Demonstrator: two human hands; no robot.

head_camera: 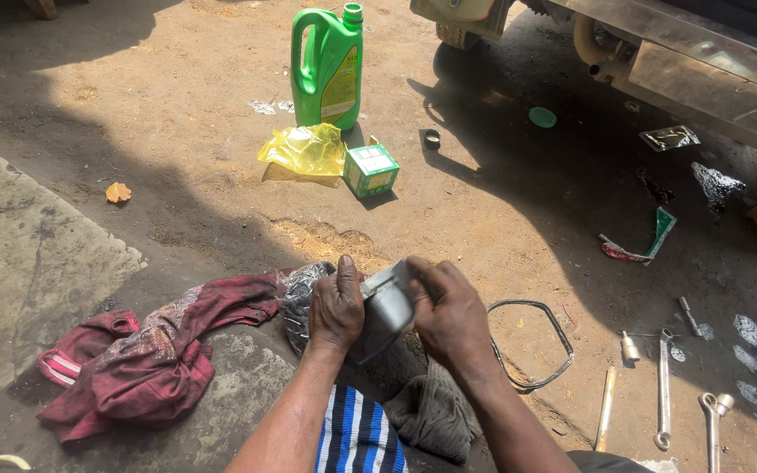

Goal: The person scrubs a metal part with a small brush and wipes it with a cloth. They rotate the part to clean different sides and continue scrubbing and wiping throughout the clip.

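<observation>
We take the grey metal cover (389,307) in the middle as our landmark and go from left to right.

Far left of the cover, a dark red rag (146,355) lies crumpled on the cement slab (19,263); it looks soft, stained and oily, probably kept close for wiping. Just left of the cover, touching it, is a crinkled black plastic bag (300,298), shiny in the sun.

Our left hand (336,307) is closed around the left side of the cover, fingers wrapped over its edge, so it holds the part steady above the ground. The cover is a rounded, cast-looking shell, smooth and dull grey. Our right hand (450,317) grips its right upper corner with the fingertips pinched on the rim; both hands are greasy. Below the cover we see a blue and white striped cloth (357,438) and a grey rag (435,412).

Well above the cover, on the sandy ground, stand a green plastic oil jug (326,66), a yellow plastic bag (304,151) and a small green and white carton (371,169).

Just right of the cover lies a thin black rubber gasket (532,342), a bent loop. Further right, several steel wrenches (663,385) lie side by side within reach, near dark oil stains (716,184).
</observation>
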